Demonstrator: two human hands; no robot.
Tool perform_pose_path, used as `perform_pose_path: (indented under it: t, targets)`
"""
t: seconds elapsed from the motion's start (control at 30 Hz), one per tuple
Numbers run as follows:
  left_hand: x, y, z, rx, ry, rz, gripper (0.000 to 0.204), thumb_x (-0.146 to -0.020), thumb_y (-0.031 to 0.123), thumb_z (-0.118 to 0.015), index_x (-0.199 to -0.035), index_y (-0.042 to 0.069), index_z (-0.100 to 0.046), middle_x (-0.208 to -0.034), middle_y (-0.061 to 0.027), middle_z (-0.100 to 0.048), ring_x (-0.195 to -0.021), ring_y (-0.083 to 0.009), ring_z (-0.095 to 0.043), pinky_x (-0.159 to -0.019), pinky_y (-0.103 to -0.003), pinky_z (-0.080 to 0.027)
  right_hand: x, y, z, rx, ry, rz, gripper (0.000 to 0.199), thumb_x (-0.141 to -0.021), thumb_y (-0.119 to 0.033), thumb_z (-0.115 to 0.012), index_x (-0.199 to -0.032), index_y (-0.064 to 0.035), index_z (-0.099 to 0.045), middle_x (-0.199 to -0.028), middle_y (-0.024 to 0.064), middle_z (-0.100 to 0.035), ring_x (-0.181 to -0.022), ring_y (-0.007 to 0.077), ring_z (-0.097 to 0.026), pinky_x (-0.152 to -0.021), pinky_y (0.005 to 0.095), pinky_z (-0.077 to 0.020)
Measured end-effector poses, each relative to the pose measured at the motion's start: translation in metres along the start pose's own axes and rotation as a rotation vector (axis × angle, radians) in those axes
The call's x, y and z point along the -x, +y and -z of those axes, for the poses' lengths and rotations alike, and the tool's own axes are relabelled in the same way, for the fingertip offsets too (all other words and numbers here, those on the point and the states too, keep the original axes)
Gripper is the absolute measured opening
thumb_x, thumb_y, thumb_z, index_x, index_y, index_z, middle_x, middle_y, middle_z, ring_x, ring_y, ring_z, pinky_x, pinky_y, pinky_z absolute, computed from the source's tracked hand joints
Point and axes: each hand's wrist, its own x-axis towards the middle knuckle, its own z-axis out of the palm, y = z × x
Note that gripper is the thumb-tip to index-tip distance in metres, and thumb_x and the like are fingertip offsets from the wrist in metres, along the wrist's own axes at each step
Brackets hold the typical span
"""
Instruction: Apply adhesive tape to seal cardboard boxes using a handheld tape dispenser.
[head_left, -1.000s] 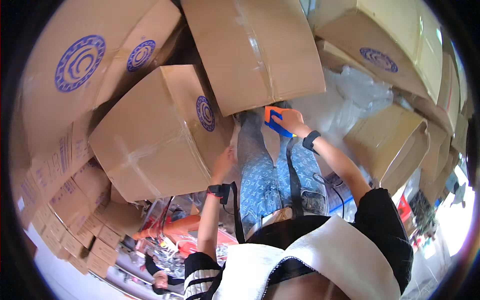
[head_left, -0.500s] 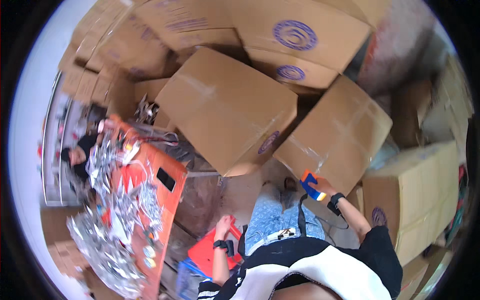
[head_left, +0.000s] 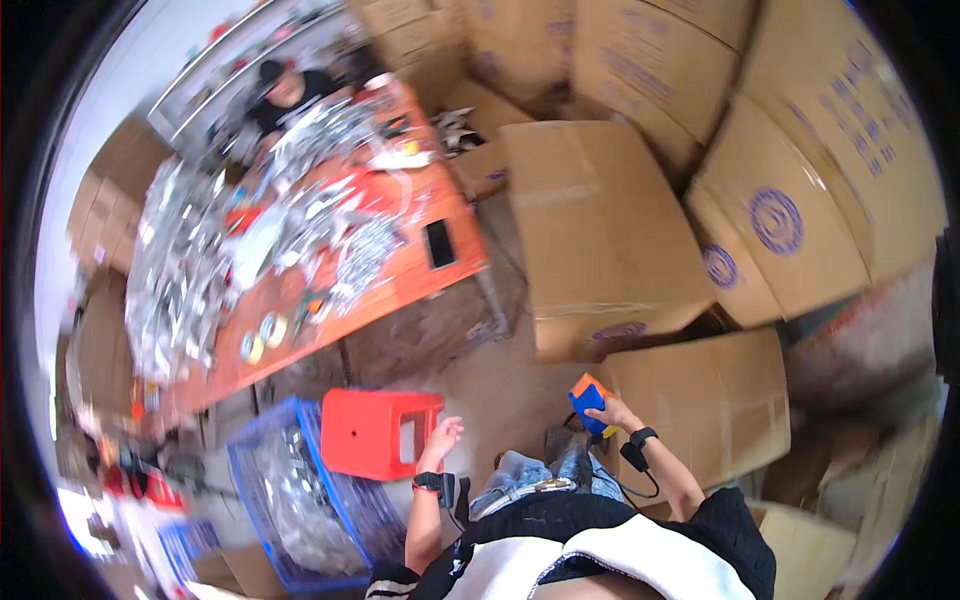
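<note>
My right hand [head_left: 620, 412] is wrapped round a blue and orange tape dispenser [head_left: 590, 402] with a yellow lower edge. It hangs in the air beside a large cardboard box [head_left: 700, 400], whose top carries a strip of clear tape. My left hand [head_left: 443, 440] is empty, its fingers apart, just right of a red plastic stool [head_left: 362, 440]. Whether the fingertips touch the stool cannot be told. A dark band with a small device sits on each wrist.
An orange table [head_left: 440, 282] at left bears silvery packaging, tape rolls [head_left: 262, 335] and a black phone [head_left: 439, 244]. A blue crate [head_left: 345, 515] holds clear plastic. Another closed carton [head_left: 610, 230] stands ahead, with stacked boxes [head_left: 800, 190] behind. A person [head_left: 285, 95] sits beyond the table.
The view has swung left, so table, stool and crate show more fully. My left hand has come away from the stool's edge. The tape dispenser stays in my right hand.
</note>
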Motion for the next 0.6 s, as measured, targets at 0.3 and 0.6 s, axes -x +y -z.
perform_pose_path:
  t: [0.3, 0.6]
  targets:
    - [0.183, -0.296, 0.029, 0.331, 0.304, 0.402, 0.015, -0.077, 0.021, -0.049, -0.084, 0.010, -0.057, -0.068, -0.0057, -0.058, -0.051, -0.0157, -0.054, -0.038, -0.025, -0.038, -0.017, -0.145, -0.066, 0.233, -0.129, 0.480, 0.042, -0.063, -0.035, -0.065, -0.090, -0.0035, -0.059, -0.085, 0.0170, -0.059, -0.083, 0.0301, -0.056, -0.073, 0.0358, -0.0440]
    - [0.272, -0.318, -0.135, 1.036, 0.926, 0.561, 0.027, -0.079, 0.021, -0.044, -0.102, 0.007, -0.048, -0.082, -0.0121, -0.060, -0.057, -0.0221, -0.059, -0.042, -0.031, -0.042, -0.046, -0.277, -0.139, 0.438, -0.516, 1.200, 0.052, -0.067, -0.029, -0.062, -0.108, -0.0015, -0.045, -0.106, 0.0175, -0.049, -0.100, 0.0307, -0.047, -0.084, 0.0356, -0.0374]
